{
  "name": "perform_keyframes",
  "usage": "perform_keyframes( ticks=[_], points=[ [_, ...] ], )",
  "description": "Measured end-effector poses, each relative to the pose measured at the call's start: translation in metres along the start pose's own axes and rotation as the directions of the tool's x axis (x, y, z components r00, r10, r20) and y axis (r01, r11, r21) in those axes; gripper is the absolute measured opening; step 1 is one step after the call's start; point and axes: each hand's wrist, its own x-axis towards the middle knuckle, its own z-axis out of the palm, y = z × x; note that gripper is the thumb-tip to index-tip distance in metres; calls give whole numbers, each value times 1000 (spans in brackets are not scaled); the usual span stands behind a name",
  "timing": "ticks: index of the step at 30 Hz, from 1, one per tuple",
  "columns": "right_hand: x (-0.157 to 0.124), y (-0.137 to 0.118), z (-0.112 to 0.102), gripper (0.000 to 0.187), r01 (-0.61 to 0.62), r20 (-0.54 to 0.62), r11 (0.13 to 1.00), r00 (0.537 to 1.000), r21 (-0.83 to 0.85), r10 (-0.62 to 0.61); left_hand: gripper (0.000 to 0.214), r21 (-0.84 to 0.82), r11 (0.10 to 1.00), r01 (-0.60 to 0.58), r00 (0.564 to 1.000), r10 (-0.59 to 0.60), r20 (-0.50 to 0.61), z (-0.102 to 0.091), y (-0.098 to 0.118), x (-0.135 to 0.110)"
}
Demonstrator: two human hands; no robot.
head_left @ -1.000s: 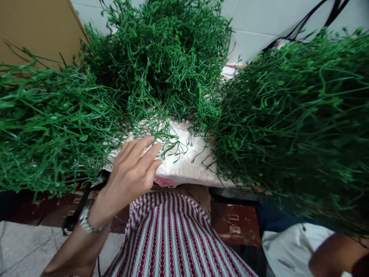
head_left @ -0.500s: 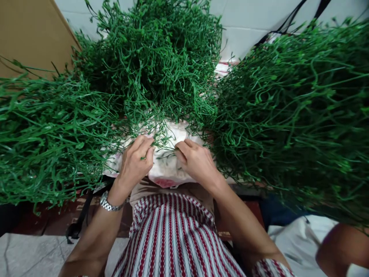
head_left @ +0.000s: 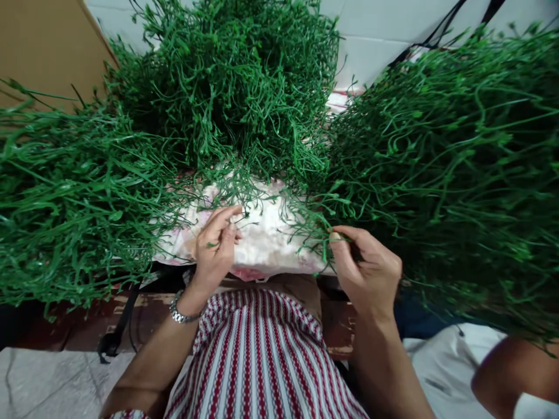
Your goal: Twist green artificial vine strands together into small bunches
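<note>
My right hand (head_left: 367,267) is closed in a pinch on a few thin green stems (head_left: 317,230) with small buds at their tips, which fan out to the left of the fingertips. To its left, my left hand (head_left: 218,238) hovers over a white, pink-patterned cloth (head_left: 266,244). Its index finger is stretched out and the thumb is apart, with a tiny green bit against the fingers. Loose stems (head_left: 236,186) lie scattered on the cloth just beyond both hands.
Large heaps of green stems rise on the left (head_left: 78,209), at the back (head_left: 236,81) and on the right (head_left: 454,174). A tan board (head_left: 43,52) stands at the back left before a white tiled wall (head_left: 371,29). Another person's bare limb (head_left: 515,372) shows at lower right.
My right hand has moved right, away from my left hand, carrying green stems in its fingertips. My left hand has shifted slightly right and its fingers have loosened.
</note>
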Motion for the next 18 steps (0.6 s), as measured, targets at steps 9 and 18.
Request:
perform_keyframes(
  ticks=[9, 18],
  points=[
    [1, -15, 41, 35, 182, 354, 964, 929, -194, -104, 27, -649, 645, 404, 915, -293, 278, -9, 29, -8],
    [-1, -38, 19, 29, 299, 174, 947, 933, 115, -316, 34, -665, 556, 498, 865, -379, 330, -7, 34, -21]
  ],
)
